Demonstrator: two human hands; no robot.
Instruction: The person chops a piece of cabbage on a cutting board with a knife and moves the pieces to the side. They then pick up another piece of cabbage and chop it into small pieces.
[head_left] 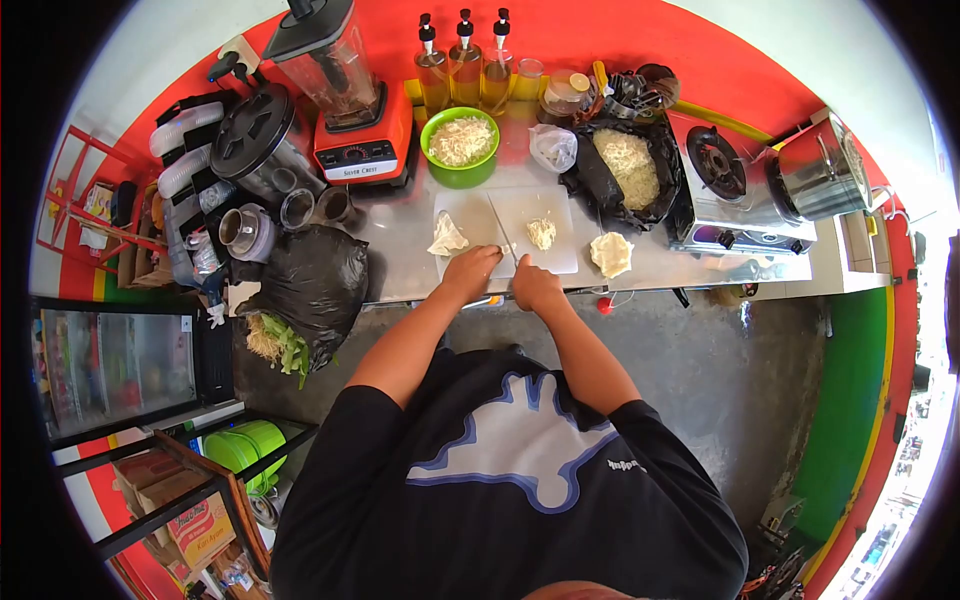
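Note:
On the steel counter lies a white cutting board (pixel 558 205). My right hand (pixel 537 287) is closed on the handle of a knife (pixel 500 221), whose blade slants up and left over the board. Close to the blade, my left hand (pixel 474 271) rests at the board's front edge with fingers bent together; what they press, if anything, is too small to tell. A pale, torn-edged piece (pixel 447 234) lies on the board's left part. Right of the knife sits a small pile of pale shreds (pixel 541 234). Another pale, flat piece (pixel 611 255) lies on the counter beyond the board.
Behind the board stand a green bowl (pixel 461 174) of shreds and a red blender (pixel 362 147). A black bag (pixel 665 165) of shreds and a stove (pixel 743 215) with a pot (pixel 822 172) are right. Another black bag (pixel 318 285) is left.

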